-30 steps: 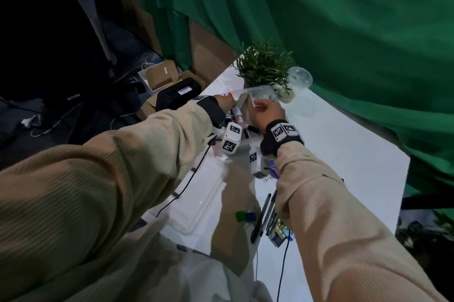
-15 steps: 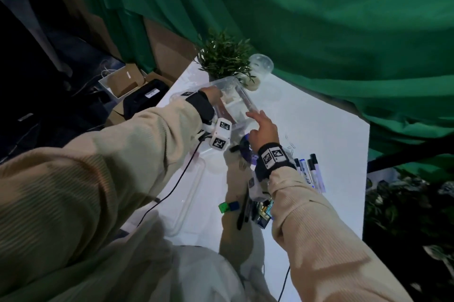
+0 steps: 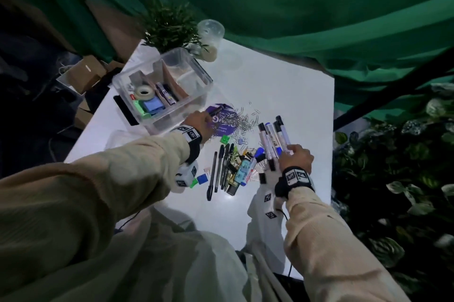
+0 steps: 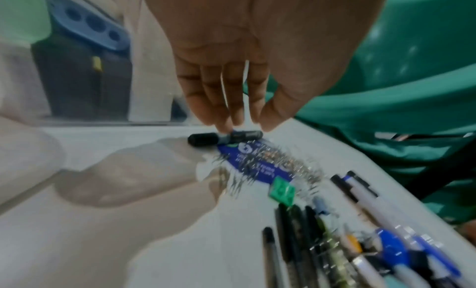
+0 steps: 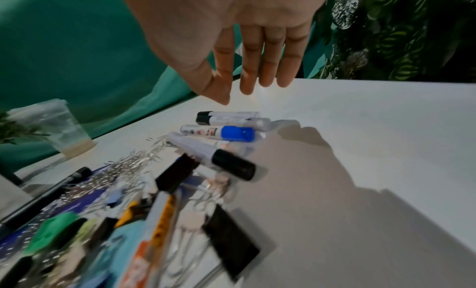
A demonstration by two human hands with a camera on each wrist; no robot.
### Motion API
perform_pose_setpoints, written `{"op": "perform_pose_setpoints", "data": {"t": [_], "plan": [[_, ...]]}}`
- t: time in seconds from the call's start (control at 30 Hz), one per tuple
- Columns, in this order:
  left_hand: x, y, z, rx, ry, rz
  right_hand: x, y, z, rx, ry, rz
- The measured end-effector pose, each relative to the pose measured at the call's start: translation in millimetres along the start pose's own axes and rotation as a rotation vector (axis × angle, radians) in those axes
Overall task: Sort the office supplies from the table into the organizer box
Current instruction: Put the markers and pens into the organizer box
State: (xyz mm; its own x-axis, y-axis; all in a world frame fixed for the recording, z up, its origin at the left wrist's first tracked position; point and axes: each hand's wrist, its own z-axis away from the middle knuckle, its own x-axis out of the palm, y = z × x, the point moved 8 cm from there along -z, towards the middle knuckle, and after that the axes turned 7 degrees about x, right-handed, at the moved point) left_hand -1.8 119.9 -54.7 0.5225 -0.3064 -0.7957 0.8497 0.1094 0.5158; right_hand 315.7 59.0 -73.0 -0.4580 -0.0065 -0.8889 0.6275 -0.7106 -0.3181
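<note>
The clear organizer box [image 3: 199, 73] stands at the table's back left and holds a tape roll [image 3: 144, 91], sticky notes and small items. My left hand [image 3: 204, 117] reaches in front of the box. Its straight fingertips [image 4: 224, 127] touch a black marker [image 4: 206, 138] that lies on a purple round card [image 3: 224, 127] strewn with paper clips [image 3: 242, 121]. My right hand [image 3: 288, 151] hovers open over several whiteboard markers [image 5: 219, 132], its fingers [image 5: 247, 84] just above them. Black pens [image 3: 218, 169] and binder clips [image 5: 229, 231] lie between the hands.
A potted plant [image 3: 169, 29] and a clear plastic cup [image 3: 210, 38] stand behind the box. A green curtain [image 3: 319, 6] hangs close behind the table. Leafy plants [image 3: 405, 166] line the table's right edge. Cardboard boxes [image 3: 83, 73] sit on the floor at left.
Both hands have left the organizer box and come down to the supplies. The left went to the black marker, the right to the whiteboard markers. The head view has swung right.
</note>
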Motion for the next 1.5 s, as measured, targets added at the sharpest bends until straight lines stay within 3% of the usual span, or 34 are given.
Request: {"op": "perform_pose_setpoints", "data": {"t": [0.1,0.27,0.5,0.73,0.83,1.1,1.27,1.5], "plan": [[9.8,-0.3,-7.7,-0.013,0.032,-0.107,-6.1,7.4,-15.4,0.001,-0.008,0.035],[24.4,5.8,-27.5,0.003,-0.083,-0.365,4.6,0.1,-37.6,-0.063,-0.093,0.054],[34.1,1.1,-36.4,-0.043,-0.053,-0.417,16.8,-18.4,-56.5,-0.182,-0.106,0.078],[38.1,-14.8,-33.8,-0.178,0.033,-0.161,25.8,-23.6,-64.6,-0.207,-0.153,0.136],[37.4,-19.6,-28.0,-0.257,0.013,-0.170,28.2,-26.3,-64.6,-0.201,-0.167,0.132],[49.0,-26.3,-1.6,-0.359,0.075,0.003,37.9,-9.8,-61.5,-0.041,-0.282,0.133],[60.3,-32.0,20.8,-0.368,-0.048,0.041,30.6,-6.8,-58.6,0.055,-0.267,-0.045],[64.8,-33.6,43.2,-0.355,-0.119,0.031,39.4,-25.7,-47.0,0.006,-0.312,-0.067]]}}
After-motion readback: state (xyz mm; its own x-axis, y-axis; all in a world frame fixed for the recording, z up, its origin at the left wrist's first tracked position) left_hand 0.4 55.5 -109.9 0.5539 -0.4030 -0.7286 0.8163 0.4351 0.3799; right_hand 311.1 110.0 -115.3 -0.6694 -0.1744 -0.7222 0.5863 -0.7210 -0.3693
